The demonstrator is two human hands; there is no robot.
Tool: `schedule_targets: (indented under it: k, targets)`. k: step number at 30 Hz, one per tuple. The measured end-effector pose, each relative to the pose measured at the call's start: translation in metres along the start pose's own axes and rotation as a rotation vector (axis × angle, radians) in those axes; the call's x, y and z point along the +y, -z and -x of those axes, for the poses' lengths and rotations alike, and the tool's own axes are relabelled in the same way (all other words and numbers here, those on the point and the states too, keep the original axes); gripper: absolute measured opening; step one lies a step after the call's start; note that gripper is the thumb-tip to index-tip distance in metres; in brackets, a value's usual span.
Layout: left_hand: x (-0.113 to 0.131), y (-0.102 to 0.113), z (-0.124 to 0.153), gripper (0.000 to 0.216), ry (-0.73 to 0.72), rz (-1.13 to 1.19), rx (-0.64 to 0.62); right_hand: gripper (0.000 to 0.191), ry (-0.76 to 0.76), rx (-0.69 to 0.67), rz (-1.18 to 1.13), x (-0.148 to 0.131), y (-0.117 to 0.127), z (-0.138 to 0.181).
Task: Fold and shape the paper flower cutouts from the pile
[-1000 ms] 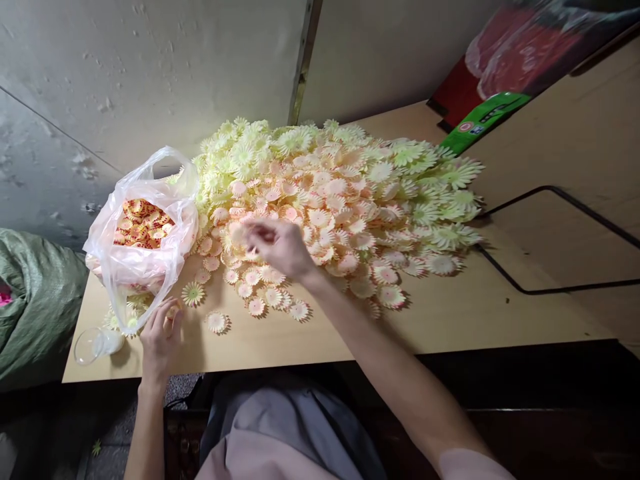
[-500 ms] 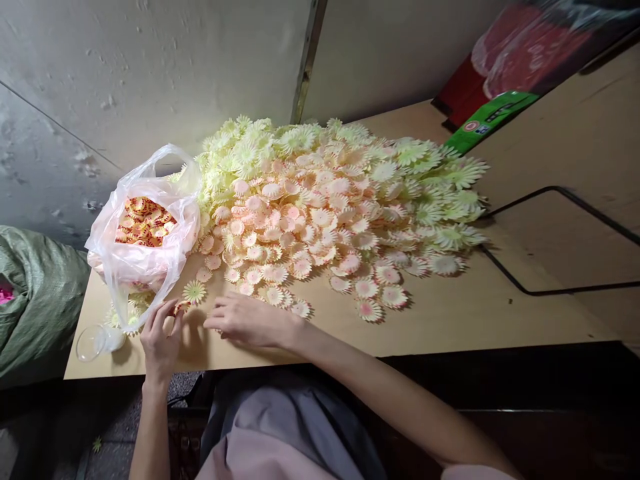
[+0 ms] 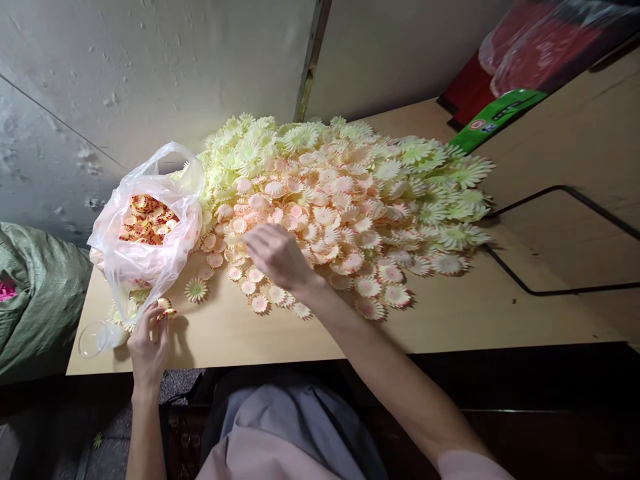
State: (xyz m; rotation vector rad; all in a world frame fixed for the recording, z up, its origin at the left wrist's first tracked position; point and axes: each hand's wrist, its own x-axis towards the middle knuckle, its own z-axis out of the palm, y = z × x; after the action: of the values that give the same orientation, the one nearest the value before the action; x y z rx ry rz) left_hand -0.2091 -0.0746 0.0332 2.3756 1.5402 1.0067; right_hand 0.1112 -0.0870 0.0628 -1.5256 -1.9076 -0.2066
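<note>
My left hand (image 3: pixel 150 340) pinches a small yellow flower piece with red edges (image 3: pixel 167 311) just above the table, beside the front of a white plastic bag (image 3: pixel 113 213). Several yellow and red pieces (image 3: pixel 147 220) fill the bag's opening. My right hand (image 3: pixel 277 252) is over the left part of a big heap of artificial flower heads (image 3: pixel 345 200), pale pink in front and pale green behind. Its fingers are curled together, and whatever they may hold is hidden. A single pale green flower head (image 3: pixel 197 289) lies between the bag and the heap.
A clear cup (image 3: pixel 95 340) lies on its side near the table's front left corner. To the left stands a green sack (image 3: pixel 45 300). A bent black metal rod (image 3: pixel 530 291) sticks out at the right, and a green packet (image 3: pixel 495 120) leans at the back.
My right hand has moved up and to the right, from the table's front onto the flower heap. My left hand has shifted slightly left with the small yellow flower piece.
</note>
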Motion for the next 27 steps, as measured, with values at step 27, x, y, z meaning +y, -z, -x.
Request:
schedule_targets:
  k: [27]
  targets:
    - [0.134,-0.111,-0.124,0.032,0.211,0.973,-0.351,0.037,-0.473,0.175,-0.958,0.029,-0.027,0.01]
